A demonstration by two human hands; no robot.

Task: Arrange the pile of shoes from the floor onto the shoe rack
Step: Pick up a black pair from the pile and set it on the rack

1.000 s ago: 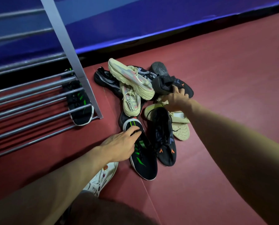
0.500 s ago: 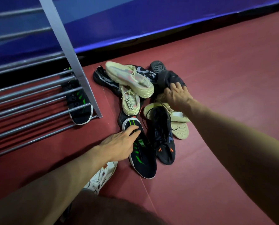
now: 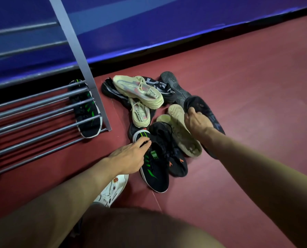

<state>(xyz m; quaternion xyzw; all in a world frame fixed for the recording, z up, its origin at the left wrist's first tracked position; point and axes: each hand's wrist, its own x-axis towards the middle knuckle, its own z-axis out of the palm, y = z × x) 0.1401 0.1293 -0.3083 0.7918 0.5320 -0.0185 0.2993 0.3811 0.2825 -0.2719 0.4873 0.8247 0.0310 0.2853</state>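
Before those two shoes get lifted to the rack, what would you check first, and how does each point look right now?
1. Right hand grips the dark shoe: ok, fingers curl round its edge.
2. Left hand holds the black-and-green shoe: cannot tell, fingertips reach its heel opening.
3. Matching shoe on the shoe rack: ok, a green-striped shoe on the rack lies under the bars.
4. Nothing rests on the held dark shoe: ok.
5. Overturned cream shoe beside the right hand may shift when lifting: not ok.

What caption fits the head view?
Left hand on green-striped shoe, right hand gripping black shoe beside rack.
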